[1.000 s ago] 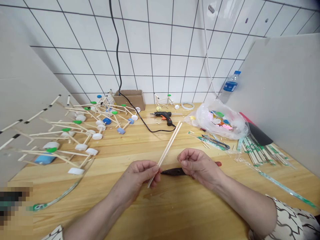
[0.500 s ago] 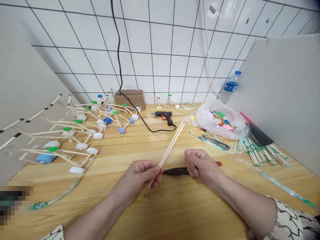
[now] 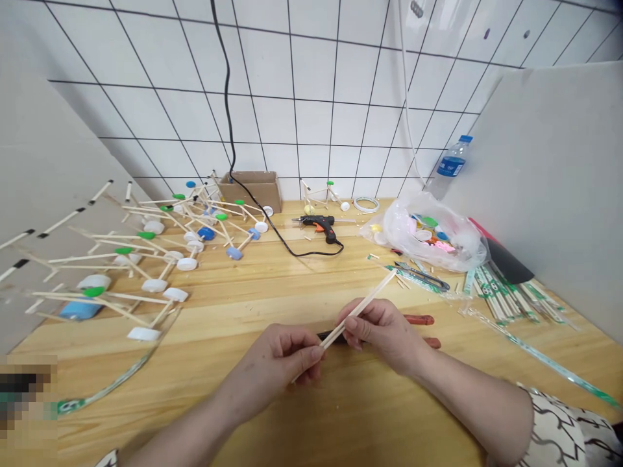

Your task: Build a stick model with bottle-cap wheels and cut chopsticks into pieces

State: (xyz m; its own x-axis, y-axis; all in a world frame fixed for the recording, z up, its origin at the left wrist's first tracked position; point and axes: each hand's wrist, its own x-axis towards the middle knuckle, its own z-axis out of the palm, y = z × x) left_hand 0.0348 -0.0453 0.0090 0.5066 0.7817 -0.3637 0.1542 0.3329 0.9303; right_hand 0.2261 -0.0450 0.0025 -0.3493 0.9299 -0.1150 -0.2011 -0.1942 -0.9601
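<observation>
A pair of wooden chopsticks [image 3: 372, 296] slants up and to the right above the tabletop. My left hand [image 3: 287, 355] pinches them near their lower end. Farther up, my right hand [image 3: 382, 331] is closed around the same chopsticks with thumb and fingers. Beneath my hands lies a pair of pliers with red handles [image 3: 419, 320]; my right hand and the sticks cover much of its dark jaws.
Several stick models with bottle-cap wheels [image 3: 156, 284] crowd the left. A glue gun [image 3: 318, 225] lies at the back before a cardboard box [image 3: 253, 192]. On the right are a bag of caps [image 3: 428, 237], snips [image 3: 422, 276], wrapped chopsticks [image 3: 501, 295] and a water bottle [image 3: 451, 165].
My right hand has come over to the chopsticks and taken hold of them. The chopsticks have tipped to the right, and more of the pliers' handles shows.
</observation>
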